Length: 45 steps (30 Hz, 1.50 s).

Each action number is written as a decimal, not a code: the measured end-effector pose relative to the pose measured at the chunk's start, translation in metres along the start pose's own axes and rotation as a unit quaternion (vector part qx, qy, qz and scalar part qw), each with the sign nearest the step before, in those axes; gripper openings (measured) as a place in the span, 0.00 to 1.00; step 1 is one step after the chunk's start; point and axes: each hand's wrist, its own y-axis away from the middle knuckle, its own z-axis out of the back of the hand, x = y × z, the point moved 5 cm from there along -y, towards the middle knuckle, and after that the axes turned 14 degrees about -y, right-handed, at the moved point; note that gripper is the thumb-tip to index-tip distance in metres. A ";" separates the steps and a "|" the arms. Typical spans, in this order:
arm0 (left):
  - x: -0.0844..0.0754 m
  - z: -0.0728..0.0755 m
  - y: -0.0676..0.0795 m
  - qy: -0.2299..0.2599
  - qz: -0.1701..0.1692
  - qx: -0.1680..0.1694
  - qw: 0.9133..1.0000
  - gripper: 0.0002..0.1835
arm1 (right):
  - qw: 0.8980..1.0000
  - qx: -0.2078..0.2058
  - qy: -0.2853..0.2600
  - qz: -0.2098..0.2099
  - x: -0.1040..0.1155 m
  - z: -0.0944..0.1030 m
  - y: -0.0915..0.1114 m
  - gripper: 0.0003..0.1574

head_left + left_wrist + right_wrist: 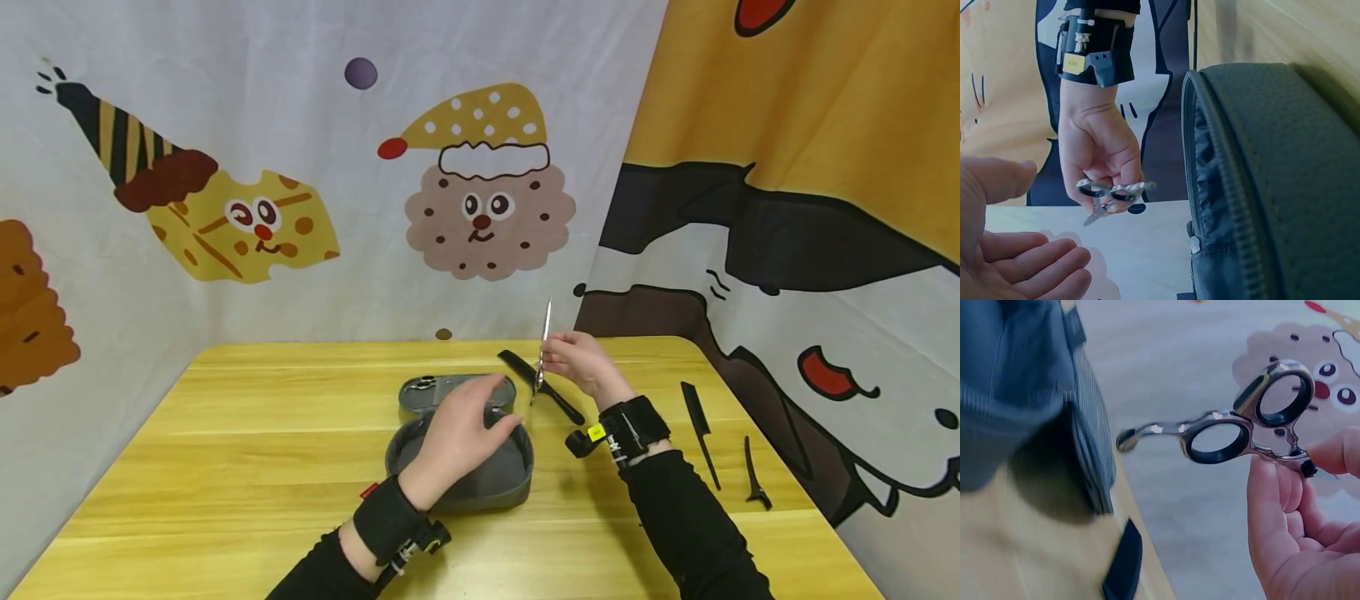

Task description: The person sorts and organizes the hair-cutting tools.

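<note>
My right hand holds up a pair of shiny hairdressing scissors to the right of the case, pinching them near the pivot between thumb and fingers. In the head view the blades point up; the finger rings and curved tang hang below. My left hand is over the open grey zip case, its fingers extended and thumb apart, with nothing in its grasp. It hides part of the case's inside. The case's lid lies folded back, and a small shiny metal item shows in it.
A black comb lies on the wooden table behind the scissors. Farther right are a black tail comb and a black hair clip. A printed cloth hangs along the table's back edge.
</note>
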 end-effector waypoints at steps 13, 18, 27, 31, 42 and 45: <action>0.003 0.008 -0.001 -0.023 0.006 -0.071 0.997 0.25 | 0.994 0.042 -0.104 0.014 -0.004 -0.035 0.013 0.02; 0.002 0.011 -0.001 -0.023 0.004 -0.089 0.996 0.24 | 0.990 0.049 -0.131 0.008 -0.007 -0.045 0.017 0.05; 0.003 0.014 -0.001 -0.019 0.005 -0.106 0.994 0.19 | 0.985 0.085 -0.147 -0.001 -0.013 -0.061 0.023 0.04; 0.003 0.016 0.000 -0.026 0.001 -0.124 0.992 0.16 | 0.982 0.103 -0.159 -0.010 -0.016 -0.065 0.025 0.07; 0.005 0.018 0.000 -0.027 0.005 -0.154 0.988 0.11 | 0.979 0.100 -0.176 -0.019 -0.018 -0.066 0.026 0.06; 0.006 0.019 -0.001 -0.034 0.002 -0.169 0.985 0.09 | 0.978 0.101 -0.179 -0.021 -0.019 -0.066 0.027 0.06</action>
